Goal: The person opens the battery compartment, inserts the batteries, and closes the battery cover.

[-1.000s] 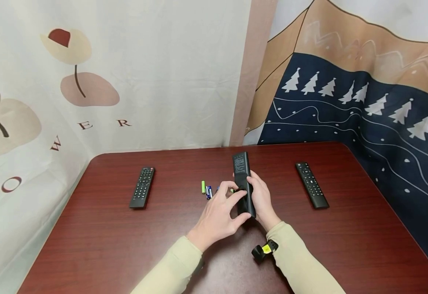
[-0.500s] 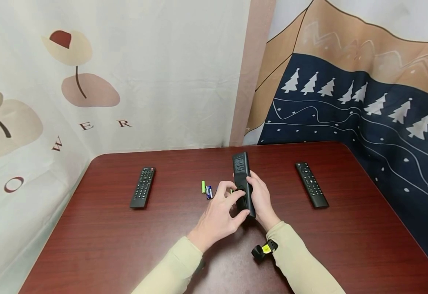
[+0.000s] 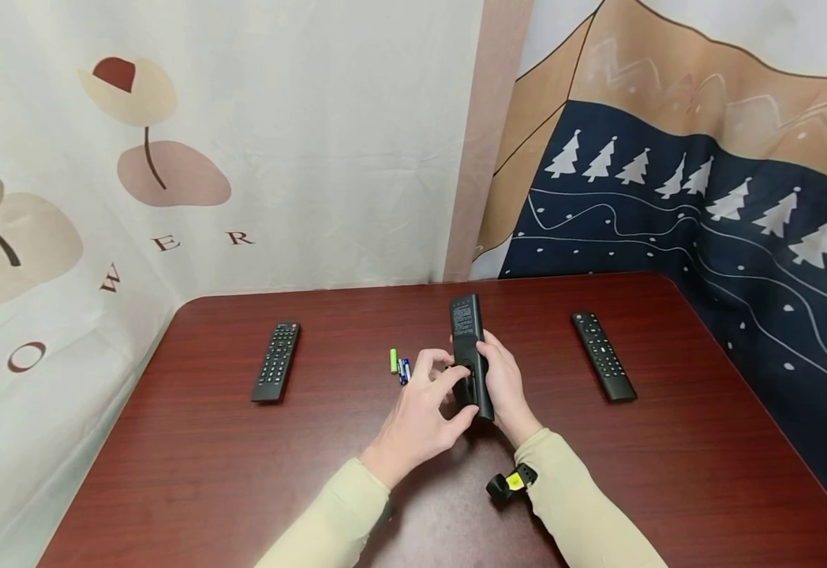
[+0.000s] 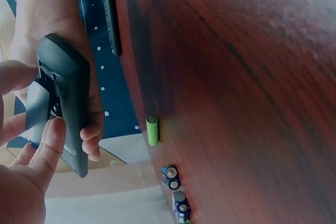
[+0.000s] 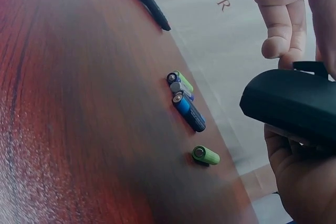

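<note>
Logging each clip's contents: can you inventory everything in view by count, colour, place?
table: one, reddish brown, foreground
held remote: one, black, centre, back showing
battery cover: apparently one, black, at held remote
left remote: one, black, table's left
right remote: one, black, table's right
green batteries: two visible, green, table's far middle
blue batteries: at least three, blue, overlapping near green ones
flower cloth: one, white, behind left
tree cloth: one, navy and tan, behind right
wrist device: one, black and yellow, lower centre
sleeves: two, pale yellow, bottom
left hand: one, bare, pinching battery cover
right hand: one, bare, gripping held remote
</note>
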Action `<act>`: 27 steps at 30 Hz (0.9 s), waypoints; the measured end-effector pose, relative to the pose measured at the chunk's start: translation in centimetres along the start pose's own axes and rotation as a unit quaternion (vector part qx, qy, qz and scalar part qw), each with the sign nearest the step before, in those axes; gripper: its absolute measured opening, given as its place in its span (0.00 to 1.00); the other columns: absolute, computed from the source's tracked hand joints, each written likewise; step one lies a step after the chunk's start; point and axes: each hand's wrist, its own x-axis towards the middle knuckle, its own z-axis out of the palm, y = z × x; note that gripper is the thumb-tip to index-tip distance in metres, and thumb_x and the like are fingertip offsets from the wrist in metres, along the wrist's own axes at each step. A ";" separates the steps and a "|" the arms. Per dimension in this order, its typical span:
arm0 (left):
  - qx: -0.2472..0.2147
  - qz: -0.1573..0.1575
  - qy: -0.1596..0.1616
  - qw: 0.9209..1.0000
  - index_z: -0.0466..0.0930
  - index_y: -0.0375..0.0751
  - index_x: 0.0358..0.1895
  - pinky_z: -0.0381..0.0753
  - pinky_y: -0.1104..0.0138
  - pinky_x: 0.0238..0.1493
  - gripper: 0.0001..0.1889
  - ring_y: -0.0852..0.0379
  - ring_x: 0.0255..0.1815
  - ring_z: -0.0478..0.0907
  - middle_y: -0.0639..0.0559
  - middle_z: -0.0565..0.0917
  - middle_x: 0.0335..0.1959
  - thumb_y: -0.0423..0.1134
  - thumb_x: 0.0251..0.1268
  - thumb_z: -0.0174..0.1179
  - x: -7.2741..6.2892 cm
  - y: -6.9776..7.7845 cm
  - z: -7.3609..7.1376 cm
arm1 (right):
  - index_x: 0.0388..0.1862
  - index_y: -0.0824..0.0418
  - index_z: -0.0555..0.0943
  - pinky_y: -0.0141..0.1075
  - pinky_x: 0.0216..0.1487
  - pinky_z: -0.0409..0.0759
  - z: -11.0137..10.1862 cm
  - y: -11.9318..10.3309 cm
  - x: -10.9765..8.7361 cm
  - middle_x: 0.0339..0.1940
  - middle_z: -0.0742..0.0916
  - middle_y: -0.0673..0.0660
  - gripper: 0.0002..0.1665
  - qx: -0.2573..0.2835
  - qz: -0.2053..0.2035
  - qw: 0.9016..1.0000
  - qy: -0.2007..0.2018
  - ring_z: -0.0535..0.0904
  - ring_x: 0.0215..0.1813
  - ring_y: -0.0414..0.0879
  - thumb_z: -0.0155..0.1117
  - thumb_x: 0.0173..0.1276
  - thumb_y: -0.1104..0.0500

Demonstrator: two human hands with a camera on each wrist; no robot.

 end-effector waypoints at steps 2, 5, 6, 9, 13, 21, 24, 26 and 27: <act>0.005 0.001 0.003 1.000 0.83 0.38 0.54 0.83 0.70 0.39 0.24 0.53 0.42 0.80 0.41 0.72 0.57 0.35 0.53 0.77 0.0 -0.1 -0.1 | 0.75 0.57 0.72 0.39 0.44 0.84 0.0 0.0 0.1 0.67 0.77 0.73 0.29 0.002 0.000 1.000 -0.002 0.84 0.45 0.47 0.36 0.82 0.55; 0.010 0.002 0.006 1.000 0.83 0.38 0.54 0.83 0.70 0.39 0.24 0.53 0.42 0.80 0.41 0.72 0.57 0.35 0.53 0.77 -0.1 -0.2 -0.1 | 0.74 0.58 0.72 0.40 0.44 0.84 0.0 0.0 0.1 0.65 0.76 0.75 0.29 0.005 -0.002 1.000 -0.005 0.84 0.44 0.48 0.36 0.82 0.55; 0.012 0.002 0.006 1.000 0.83 0.38 0.54 0.83 0.69 0.39 0.24 0.53 0.42 0.80 0.41 0.72 0.57 0.35 0.53 0.77 -0.1 -0.3 -0.1 | 0.74 0.58 0.72 0.41 0.43 0.84 0.0 0.0 0.2 0.65 0.76 0.76 0.29 0.005 -0.002 1.000 -0.004 0.84 0.44 0.48 0.36 0.81 0.55; 0.015 0.000 0.002 1.000 0.82 0.37 0.55 0.83 0.68 0.39 0.24 0.52 0.43 0.80 0.41 0.72 0.57 0.35 0.53 0.76 -0.2 -0.4 -0.1 | 0.75 0.58 0.71 0.40 0.45 0.84 0.0 -0.1 0.2 0.65 0.76 0.76 0.29 0.008 -0.003 1.000 -0.005 0.84 0.45 0.47 0.35 0.81 0.55; 0.019 -0.008 -0.003 1.000 0.82 0.36 0.55 0.82 0.67 0.39 0.24 0.52 0.43 0.79 0.42 0.71 0.57 0.34 0.53 0.76 -0.3 -0.7 -0.2 | 0.76 0.58 0.69 0.42 0.48 0.84 0.0 -0.2 0.2 0.67 0.76 0.75 0.29 0.009 -0.001 1.000 -0.003 0.85 0.49 0.49 0.35 0.81 0.56; 0.034 -0.021 0.005 0.999 0.83 0.38 0.55 0.81 0.66 0.34 0.24 0.54 0.40 0.78 0.43 0.71 0.55 0.34 0.51 0.76 -0.6 -1.4 -0.6 | 0.79 0.55 0.66 0.49 0.44 0.86 -0.1 -0.2 0.4 0.65 0.77 0.76 0.30 0.002 -0.002 1.000 0.002 0.86 0.45 0.51 0.35 0.82 0.56; 0.039 -0.027 0.008 0.999 0.84 0.38 0.54 0.81 0.65 0.34 0.24 0.53 0.40 0.78 0.43 0.71 0.55 0.34 0.51 0.76 -0.7 -1.7 -0.9 | 0.79 0.54 0.66 0.48 0.45 0.86 -0.2 -0.1 0.5 0.65 0.78 0.75 0.30 0.007 0.003 1.000 0.005 0.85 0.44 0.51 0.36 0.82 0.56; 0.042 -0.031 0.009 0.999 0.84 0.37 0.53 0.82 0.65 0.34 0.23 0.52 0.41 0.79 0.43 0.71 0.55 0.33 0.50 0.76 -0.8 -2.0 -1.0 | 0.79 0.54 0.66 0.49 0.46 0.86 -0.2 0.0 0.6 0.67 0.77 0.74 0.30 0.010 0.004 1.000 0.006 0.85 0.45 0.53 0.36 0.82 0.56; 0.044 -0.034 0.009 0.998 0.84 0.37 0.52 0.82 0.65 0.34 0.23 0.52 0.41 0.79 0.44 0.71 0.55 0.33 0.50 0.76 -0.8 -2.1 -1.1 | 0.79 0.54 0.65 0.50 0.46 0.86 -0.3 0.0 0.6 0.68 0.77 0.74 0.30 0.013 0.005 1.000 0.005 0.85 0.46 0.55 0.36 0.82 0.56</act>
